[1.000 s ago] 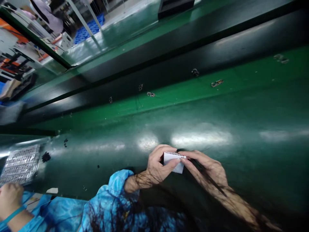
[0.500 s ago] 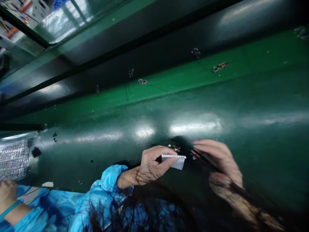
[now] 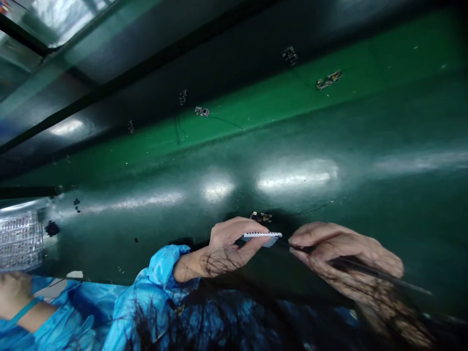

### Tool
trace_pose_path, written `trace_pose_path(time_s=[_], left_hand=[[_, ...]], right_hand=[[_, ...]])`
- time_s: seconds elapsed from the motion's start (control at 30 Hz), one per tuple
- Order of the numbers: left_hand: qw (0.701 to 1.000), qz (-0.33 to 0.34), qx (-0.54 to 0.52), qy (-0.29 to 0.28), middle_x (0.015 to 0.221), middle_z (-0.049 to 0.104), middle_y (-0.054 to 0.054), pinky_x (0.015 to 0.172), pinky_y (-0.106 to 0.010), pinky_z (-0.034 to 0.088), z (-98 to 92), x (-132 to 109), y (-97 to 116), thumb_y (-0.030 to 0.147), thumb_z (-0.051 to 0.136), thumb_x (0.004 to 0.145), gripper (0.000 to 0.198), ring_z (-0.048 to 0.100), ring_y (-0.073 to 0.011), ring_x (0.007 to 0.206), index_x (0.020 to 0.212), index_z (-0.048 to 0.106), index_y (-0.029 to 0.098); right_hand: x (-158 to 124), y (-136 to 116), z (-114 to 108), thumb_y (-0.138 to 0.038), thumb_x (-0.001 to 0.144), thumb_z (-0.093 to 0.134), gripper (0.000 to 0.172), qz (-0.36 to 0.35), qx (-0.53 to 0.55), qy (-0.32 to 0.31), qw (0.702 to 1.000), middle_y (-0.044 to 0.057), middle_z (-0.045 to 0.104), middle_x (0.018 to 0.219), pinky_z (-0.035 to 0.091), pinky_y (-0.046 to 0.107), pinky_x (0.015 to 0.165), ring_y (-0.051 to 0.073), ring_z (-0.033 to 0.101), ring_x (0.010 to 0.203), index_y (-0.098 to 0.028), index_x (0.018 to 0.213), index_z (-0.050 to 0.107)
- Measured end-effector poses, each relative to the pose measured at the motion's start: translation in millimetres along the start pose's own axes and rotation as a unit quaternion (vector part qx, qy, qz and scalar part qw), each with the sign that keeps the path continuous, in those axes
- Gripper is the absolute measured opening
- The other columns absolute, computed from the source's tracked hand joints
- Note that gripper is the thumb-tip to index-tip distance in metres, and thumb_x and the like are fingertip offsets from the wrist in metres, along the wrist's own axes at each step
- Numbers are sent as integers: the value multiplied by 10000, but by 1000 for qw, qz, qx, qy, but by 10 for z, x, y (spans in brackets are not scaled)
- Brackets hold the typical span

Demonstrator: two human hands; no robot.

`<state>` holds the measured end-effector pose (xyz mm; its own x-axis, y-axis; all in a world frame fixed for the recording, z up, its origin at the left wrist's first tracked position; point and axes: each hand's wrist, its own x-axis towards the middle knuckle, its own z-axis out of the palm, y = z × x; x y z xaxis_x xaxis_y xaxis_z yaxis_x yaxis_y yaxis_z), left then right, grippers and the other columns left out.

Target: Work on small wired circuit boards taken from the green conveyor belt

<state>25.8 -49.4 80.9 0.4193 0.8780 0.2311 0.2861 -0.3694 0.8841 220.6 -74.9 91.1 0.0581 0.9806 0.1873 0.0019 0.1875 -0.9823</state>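
My left hand (image 3: 230, 246) pinches a thin white strip (image 3: 272, 236) with dark marks along its edge; a pale flap shows below it. Just right of the strip, my right hand (image 3: 336, 251) is closed on a slender dark tool (image 3: 380, 277), likely tweezers, whose tip points toward the strip. Behind my left fingers, a small circuit board (image 3: 262, 217) lies on the green mat (image 3: 383, 204), with a thin dark wire near it reaching to the right.
More small boards (image 3: 329, 80) lie along the bright green strip beyond. A clear tray (image 3: 22, 241) and a dark clump of parts (image 3: 52, 228) are at the far left. Another person's hand (image 3: 14, 295) and blue sleeve are at the lower left.
My right hand has turned and shifted right, with the dark tool now lying back across it. The view has moved slightly, and the board shows more clearly behind my left hand.
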Motion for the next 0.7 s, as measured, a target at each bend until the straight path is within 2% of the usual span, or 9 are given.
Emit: trace_pose_path(time_s=[0.17,0.33,0.43,0.53,0.6,0.7], left_hand=[[1000,2,-10,-5,781,786,-28,688,-197,645,15,-5,-4,173,737,871,53,745,-129,689,906,704,152],[1000,-1,-12,-6,783,789,-21,683,-200,656,12,-2,12,193,705,901,36,747,-126,692,916,703,160],[999,-34,3,-30,809,799,-9,694,-233,675,-13,-7,33,237,669,930,52,757,-136,711,931,715,213],[995,-76,10,-61,823,802,8,702,-254,679,-30,-11,43,280,629,956,97,760,-137,733,939,722,263],[997,-55,-2,-45,812,798,8,692,-232,669,-28,-12,39,276,636,953,81,753,-123,725,942,711,247],[999,-35,-11,-30,816,795,6,704,-210,655,-15,-12,26,234,641,947,56,746,-109,731,953,696,225]], right_hand=[[30,-21,-4,-277,747,660,109,18,1,-1,1000,-22,691,707,591,229,576,111,694,629,-244,649,624],[47,-37,0,-420,788,577,243,32,19,8,999,0,695,669,590,232,549,123,699,607,-253,625,645],[44,-32,6,-452,805,535,292,46,24,21,998,7,695,649,587,230,543,125,697,599,-267,612,653],[33,-22,12,-401,796,573,238,43,15,25,999,-5,698,643,583,211,550,112,692,590,-278,607,647],[25,-13,10,-301,743,662,137,32,0,24,999,-25,702,651,576,179,564,92,686,581,-282,610,638],[13,-2,2,-228,693,708,121,32,-5,20,999,-33,702,655,572,185,569,94,682,573,-291,616,639]])
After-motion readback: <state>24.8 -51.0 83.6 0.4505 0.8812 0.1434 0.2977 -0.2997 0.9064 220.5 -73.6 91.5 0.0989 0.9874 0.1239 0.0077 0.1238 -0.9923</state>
